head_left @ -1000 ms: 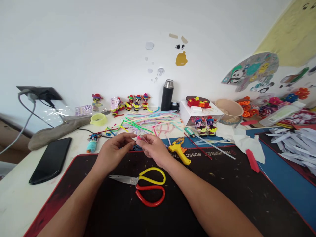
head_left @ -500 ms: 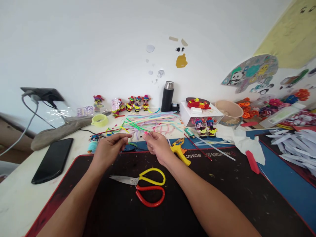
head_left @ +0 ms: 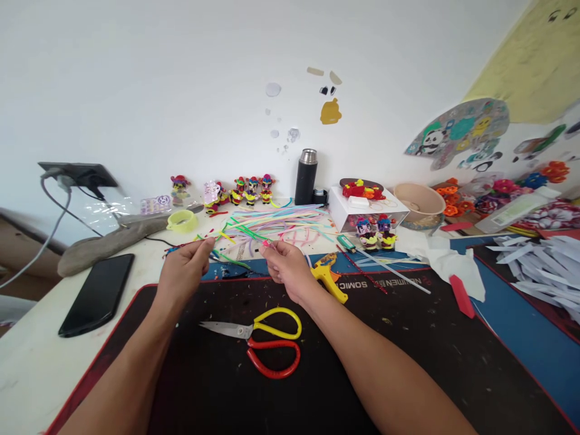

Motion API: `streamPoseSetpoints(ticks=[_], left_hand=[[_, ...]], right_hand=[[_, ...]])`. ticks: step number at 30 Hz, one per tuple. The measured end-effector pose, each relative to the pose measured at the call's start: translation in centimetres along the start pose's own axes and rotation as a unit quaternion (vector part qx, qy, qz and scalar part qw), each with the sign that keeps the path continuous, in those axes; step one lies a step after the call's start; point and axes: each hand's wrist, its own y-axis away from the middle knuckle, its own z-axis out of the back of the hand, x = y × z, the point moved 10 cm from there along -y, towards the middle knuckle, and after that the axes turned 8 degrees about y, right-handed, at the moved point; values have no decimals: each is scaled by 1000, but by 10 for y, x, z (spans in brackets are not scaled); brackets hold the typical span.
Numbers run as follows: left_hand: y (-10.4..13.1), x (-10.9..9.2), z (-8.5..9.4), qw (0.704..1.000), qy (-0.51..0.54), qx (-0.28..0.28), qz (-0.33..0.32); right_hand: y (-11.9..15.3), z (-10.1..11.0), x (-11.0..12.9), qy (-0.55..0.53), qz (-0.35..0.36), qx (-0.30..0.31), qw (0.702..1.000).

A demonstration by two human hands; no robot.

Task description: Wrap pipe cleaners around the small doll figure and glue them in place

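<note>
My left hand [head_left: 185, 266] is closed in a pinch left of centre, above the back edge of the black mat [head_left: 385, 362]; what its fingertips hold, if anything, is too small to tell. Right of it, my right hand [head_left: 286, 269] pinches a small pink piece [head_left: 267, 244] between thumb and forefinger. Colourful pipe cleaners [head_left: 281, 219] lie in a loose pile behind both hands. Scissors [head_left: 247, 331] with one yellow and one red handle rest on the mat between my forearms. A yellow glue gun [head_left: 330, 279] lies beside my right wrist.
A black phone [head_left: 97, 294] and a yellow tape roll [head_left: 182, 220] are at left. Small figures [head_left: 252, 190] stand near the wall, beside a black flask [head_left: 307, 178]. A white box [head_left: 367, 208], a bowl [head_left: 419, 202] and paper strips [head_left: 544, 272] are at right.
My left hand has moved left and slightly up, away from my right hand, and now covers the blue figure behind it. My right hand keeps its pinch and has barely moved.
</note>
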Motion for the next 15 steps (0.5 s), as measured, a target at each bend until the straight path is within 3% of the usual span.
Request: streamPoseSetpoints(ticks=[3,7,12,15], left_hand=[[-4,2,-4,997,-78,19,-20],[-7,1,-17,995,-47,64,-61],[-2,7,-29,993,23,116,15],[3,11,-27,993,-3,108,44]], right_hand=[[0,-1,0,0,-3,1,1000],[2,-2,0,5,-7,2,1000],[2,-2,-1,7,-9,3,1000],[2,-3,-3,11,-14,3,1000]])
